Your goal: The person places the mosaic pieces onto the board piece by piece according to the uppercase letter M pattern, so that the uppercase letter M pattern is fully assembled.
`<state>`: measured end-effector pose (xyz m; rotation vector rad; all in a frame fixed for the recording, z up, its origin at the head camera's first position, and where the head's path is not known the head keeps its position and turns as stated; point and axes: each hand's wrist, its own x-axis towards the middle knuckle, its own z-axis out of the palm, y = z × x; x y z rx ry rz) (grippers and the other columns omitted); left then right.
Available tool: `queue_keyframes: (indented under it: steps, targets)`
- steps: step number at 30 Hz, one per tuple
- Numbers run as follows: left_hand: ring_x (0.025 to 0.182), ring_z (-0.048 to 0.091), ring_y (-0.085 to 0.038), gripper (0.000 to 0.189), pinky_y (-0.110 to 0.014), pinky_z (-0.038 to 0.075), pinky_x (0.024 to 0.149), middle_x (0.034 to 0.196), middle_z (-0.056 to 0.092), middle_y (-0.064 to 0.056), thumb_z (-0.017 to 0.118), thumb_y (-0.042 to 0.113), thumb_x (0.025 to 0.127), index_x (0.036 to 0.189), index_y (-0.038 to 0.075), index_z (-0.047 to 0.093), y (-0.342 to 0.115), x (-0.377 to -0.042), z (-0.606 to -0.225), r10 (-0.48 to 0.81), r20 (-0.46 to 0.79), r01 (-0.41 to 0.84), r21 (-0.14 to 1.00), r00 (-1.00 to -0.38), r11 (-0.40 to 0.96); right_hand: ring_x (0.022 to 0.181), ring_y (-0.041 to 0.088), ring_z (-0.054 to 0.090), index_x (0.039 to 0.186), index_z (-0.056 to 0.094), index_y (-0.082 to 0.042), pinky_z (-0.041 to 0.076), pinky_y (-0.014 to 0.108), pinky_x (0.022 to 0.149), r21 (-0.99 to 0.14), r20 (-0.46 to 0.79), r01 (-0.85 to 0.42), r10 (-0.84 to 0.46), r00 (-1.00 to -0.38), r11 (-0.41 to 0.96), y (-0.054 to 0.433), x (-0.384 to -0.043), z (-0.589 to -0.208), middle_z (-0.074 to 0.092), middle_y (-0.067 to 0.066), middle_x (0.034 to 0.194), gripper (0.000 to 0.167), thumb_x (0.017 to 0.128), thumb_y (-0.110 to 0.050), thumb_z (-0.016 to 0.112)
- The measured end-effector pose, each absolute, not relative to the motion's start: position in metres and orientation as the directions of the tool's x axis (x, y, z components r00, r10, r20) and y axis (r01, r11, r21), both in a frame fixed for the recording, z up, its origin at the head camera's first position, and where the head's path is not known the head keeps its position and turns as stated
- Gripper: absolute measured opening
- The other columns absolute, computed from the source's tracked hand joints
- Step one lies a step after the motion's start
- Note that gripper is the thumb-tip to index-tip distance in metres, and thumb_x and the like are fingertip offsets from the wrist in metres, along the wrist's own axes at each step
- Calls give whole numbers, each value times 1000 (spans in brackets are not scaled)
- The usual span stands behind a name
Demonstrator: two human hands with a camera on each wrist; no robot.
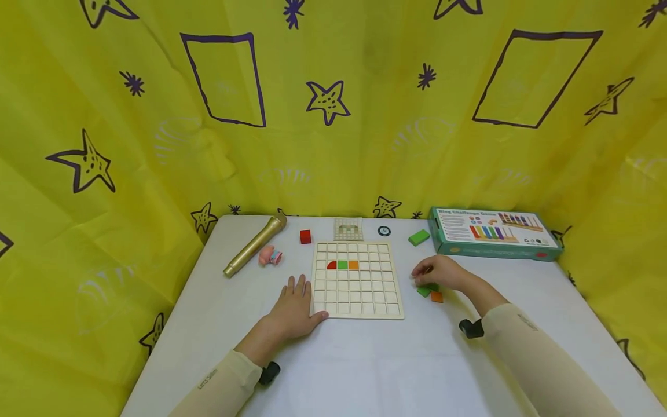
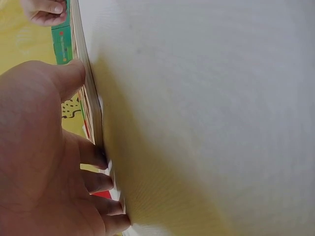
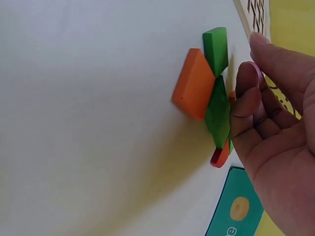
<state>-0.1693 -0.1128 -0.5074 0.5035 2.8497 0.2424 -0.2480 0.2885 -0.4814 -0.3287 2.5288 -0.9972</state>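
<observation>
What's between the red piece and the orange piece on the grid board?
A green square lies between the red piece and the orange piece, as the head view shows.

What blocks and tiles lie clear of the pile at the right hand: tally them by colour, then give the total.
Red: 2 (rounded tile on the large grid board; cube)
Green: 2 (green square tile on that board; green block beside the box)
Orange: 1 (orange square tile on that board)
Total: 5
</observation>
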Motion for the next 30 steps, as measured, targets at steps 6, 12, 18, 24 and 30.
queue_keyframes:
  steps: [6, 12, 18, 24, 30]
  targets:
    - [149, 12, -49, 95, -57, 20, 118, 162, 19, -28, 50, 63, 97, 153, -10, 28, -113, -170, -508, 361, -203, 321, 203, -910, 925, 88, 17, 62, 104, 75, -4, 52, 33, 81, -694, -284, -73, -366, -886, 716, 295, -241, -486, 72, 2, 101, 20, 88, -15, 79]
    - [149, 12, -49, 94, -56, 19, 118, 162, 19, -28, 51, 62, 97, 153, -10, 28, -114, -170, -506, 362, -207, 320, 210, -909, 924, 87, 18, 62, 106, 74, -4, 52, 33, 79, -688, -319, -56, -371, -872, 724, 298, -234, -484, 72, 4, 103, 23, 86, -13, 79]
    - [149, 12, -49, 95, -57, 20, 118, 162, 20, -28, 51, 62, 97, 153, -11, 28, -115, -170, -506, 369, -201, 328, 210, -907, 921, 82, 19, 57, 108, 74, -5, 50, 34, 76, -669, -332, -78, -391, -859, 739, 299, -231, -484, 68, 2, 98, 26, 83, -8, 81]
    - [149, 12, -50, 94, -57, 20, 118, 162, 19, -28, 51, 62, 97, 153, -11, 28, -114, -170, -506, 370, -202, 328, 213, -907, 920, 82, 20, 54, 104, 73, -7, 49, 35, 75, -634, -343, -105, -400, -850, 766, 298, -231, -484, 65, 1, 92, 23, 82, -7, 81]
    - [149, 11, -49, 94, -57, 19, 118, 162, 19, -28, 50, 62, 97, 153, -10, 28, -113, -168, -504, 363, -209, 321, 210, -908, 923, 82, 21, 52, 98, 68, -7, 48, 35, 75, -643, -355, -96, -406, -842, 760, 297, -232, -485, 61, 3, 88, 23, 80, -5, 82]
